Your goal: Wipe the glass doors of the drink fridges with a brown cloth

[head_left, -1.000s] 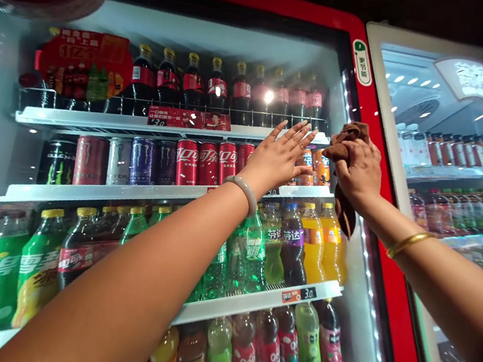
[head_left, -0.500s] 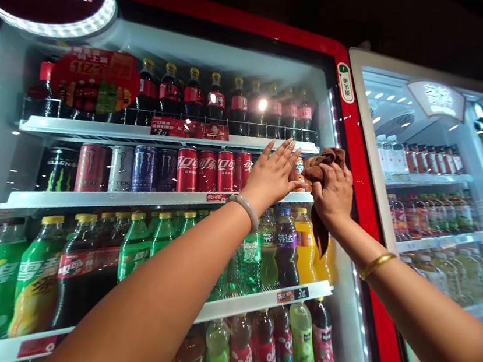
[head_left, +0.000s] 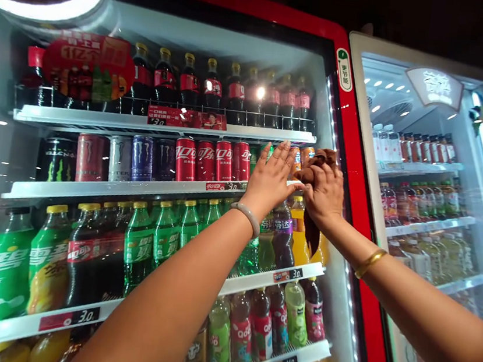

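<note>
One brown cloth (head_left: pixel 312 232) is bunched under the right hand (head_left: pixel 324 194).

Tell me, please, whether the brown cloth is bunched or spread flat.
Bunched: the brown cloth is crumpled under the right hand, one end hanging below.

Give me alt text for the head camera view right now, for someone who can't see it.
A person's right hand holds a crumpled brown cloth against the clear glass door of a red-framed drinks fridge, the left hand spread on the glass beside it. Inside, white shelves hold yellow-capped dark cola bottles, red cans and green bottles.
</note>
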Demonstrator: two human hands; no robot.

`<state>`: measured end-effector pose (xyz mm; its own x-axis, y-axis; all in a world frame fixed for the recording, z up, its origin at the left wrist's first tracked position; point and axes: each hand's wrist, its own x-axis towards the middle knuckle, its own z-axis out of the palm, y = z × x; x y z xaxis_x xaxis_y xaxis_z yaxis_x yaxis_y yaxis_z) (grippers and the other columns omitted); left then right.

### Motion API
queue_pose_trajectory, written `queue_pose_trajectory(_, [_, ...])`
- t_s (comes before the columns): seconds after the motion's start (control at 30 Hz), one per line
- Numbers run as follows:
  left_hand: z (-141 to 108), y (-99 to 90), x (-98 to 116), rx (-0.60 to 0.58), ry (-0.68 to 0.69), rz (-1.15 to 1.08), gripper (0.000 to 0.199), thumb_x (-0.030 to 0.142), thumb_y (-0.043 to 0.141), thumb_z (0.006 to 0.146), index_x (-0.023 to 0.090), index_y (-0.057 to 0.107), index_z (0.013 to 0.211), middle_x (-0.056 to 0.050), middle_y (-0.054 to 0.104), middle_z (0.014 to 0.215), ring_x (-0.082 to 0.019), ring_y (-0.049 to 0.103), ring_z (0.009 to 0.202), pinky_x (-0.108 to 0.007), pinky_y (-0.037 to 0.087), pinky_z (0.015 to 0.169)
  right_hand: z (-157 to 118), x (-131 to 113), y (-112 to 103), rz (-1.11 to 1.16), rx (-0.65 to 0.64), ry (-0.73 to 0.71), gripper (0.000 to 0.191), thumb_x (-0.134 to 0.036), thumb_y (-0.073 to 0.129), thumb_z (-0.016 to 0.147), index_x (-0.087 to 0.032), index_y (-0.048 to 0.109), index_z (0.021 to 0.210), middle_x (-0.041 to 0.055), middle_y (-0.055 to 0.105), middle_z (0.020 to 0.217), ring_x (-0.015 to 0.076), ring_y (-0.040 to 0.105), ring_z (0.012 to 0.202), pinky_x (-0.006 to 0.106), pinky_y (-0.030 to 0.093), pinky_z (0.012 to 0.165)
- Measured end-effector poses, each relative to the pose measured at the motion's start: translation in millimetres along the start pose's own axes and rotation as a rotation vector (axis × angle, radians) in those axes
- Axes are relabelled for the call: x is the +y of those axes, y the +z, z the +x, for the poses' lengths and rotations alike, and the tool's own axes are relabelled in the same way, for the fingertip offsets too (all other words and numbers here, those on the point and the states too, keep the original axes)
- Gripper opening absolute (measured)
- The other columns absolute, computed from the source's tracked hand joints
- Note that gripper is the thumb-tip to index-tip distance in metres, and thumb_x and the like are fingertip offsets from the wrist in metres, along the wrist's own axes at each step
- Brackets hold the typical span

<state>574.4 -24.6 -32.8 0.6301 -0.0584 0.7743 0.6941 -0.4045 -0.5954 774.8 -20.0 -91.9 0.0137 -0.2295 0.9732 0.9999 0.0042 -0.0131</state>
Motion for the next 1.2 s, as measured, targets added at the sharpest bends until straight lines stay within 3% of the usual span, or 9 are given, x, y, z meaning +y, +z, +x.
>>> queue_pose_trajectory(0.13, [-5,0.5,5,-0.020,-0.019,-0.014,0.087,0.066,0.020,0.103,0.008,0.020,0.167,-0.014,0.017,0.177,-0.025,0.006,0.166,-0.046,-0.003,0.136,21,-2,-2,0.033,-0.137,-0.218,0.045,-0.039,0.048,0.095,-0.023,0.059,0.135,0.0105,0.055,0.154,0.0329,0.040,0.150,0.058,0.034,0.127])
queue_pose_trajectory(0.27, [-14,3.5,12,-0.011,-0.024,-0.061,0.086,0.067,0.021,0.102,0.011,0.017,0.168,-0.014,0.017,0.177,-0.025,0.006,0.166,-0.048,-0.002,0.136,8,14,-5,0.017,-0.036,0.019,0.045,-0.031,0.048,0.092,-0.021,0.061,0.134,0.0143,0.061,0.145,0.0366,0.050,0.142,0.065,0.038,0.122])
queue_pose_trajectory(0.37, [-20,5.3,15,0.011,-0.025,-0.082,0.086,0.067,0.023,0.102,0.013,0.016,0.168,-0.012,0.019,0.177,-0.025,0.005,0.166,-0.047,-0.002,0.136,-20,4,-8,-0.022,0.014,0.136,0.046,-0.035,0.048,0.094,-0.020,0.060,0.136,0.0172,0.061,0.144,0.0393,0.050,0.140,0.068,0.039,0.119])
queue_pose_trajectory(0.57, [-21,4.0,16,-0.016,-0.024,-0.034,0.087,0.065,0.018,0.103,0.007,0.017,0.167,-0.014,0.017,0.177,-0.026,0.005,0.166,-0.045,-0.002,0.136,-1,-10,-14,-0.005,-0.187,-0.194,0.047,-0.038,0.049,0.095,-0.024,0.059,0.139,0.0086,0.048,0.161,0.0316,0.042,0.148,0.055,0.035,0.127])
queue_pose_trajectory(0.67, [-21,3.9,17,-0.022,-0.024,-0.018,0.088,0.067,0.017,0.103,0.006,0.019,0.167,-0.015,0.016,0.177,-0.026,0.007,0.166,-0.046,-0.001,0.136,5,-2,-16,-0.082,-0.153,0.053,0.052,-0.032,0.049,0.092,-0.020,0.058,0.142,0.0119,0.038,0.168,0.0363,0.048,0.143,0.060,0.042,0.118])
queue_pose_trajectory(0.77, [-22,4.3,18,-0.026,-0.031,-0.030,0.090,0.069,0.017,0.102,0.007,0.019,0.167,-0.015,0.015,0.177,-0.026,0.007,0.166,-0.046,-0.001,0.136,-18,-10,-16,-0.109,-0.102,0.252,0.054,-0.033,0.047,0.094,-0.017,0.056,0.145,0.0164,0.045,0.163,0.0402,0.046,0.143,0.065,0.041,0.116])
queue_pose_trajectory(0.87, [-22,3.6,18,-0.031,-0.030,-0.044,0.088,0.068,0.016,0.103,0.008,0.019,0.167,-0.014,0.014,0.178,-0.025,0.007,0.166,-0.045,-0.003,0.136,-33,-26,-12,-0.043,-0.124,0.102,0.052,-0.038,0.044,0.098,-0.021,0.054,0.146,0.0124,0.047,0.162,0.0343,0.038,0.151,0.061,0.033,0.125])
queue_pose_trajectory(1.0, [-21,1.8,19,-0.060,-0.054,-0.047,0.087,0.065,0.016,0.104,0.004,0.018,0.166,-0.014,0.014,0.177,-0.025,0.006,0.166,-0.044,-0.002,0.136,-11,-20,-7,0.020,-0.201,-0.142,0.050,-0.037,0.043,0.097,-0.023,0.055,0.143,0.0071,0.037,0.169,0.0284,0.029,0.158,0.055,0.023,0.132])
queue_pose_trajectory(1.2, [-29,4.5,24,-0.038,-0.041,-0.068,0.090,0.068,0.021,0.102,0.004,0.020,0.166,-0.016,0.016,0.177,-0.027,0.008,0.166,-0.046,-0.001,0.136,-24,-5,-17,-0.021,-0.114,0.175,0.051,-0.032,0.047,0.091,-0.018,0.057,0.140,0.0158,0.054,0.152,0.0397,0.024,0.158,0.074,0.017,0.127])
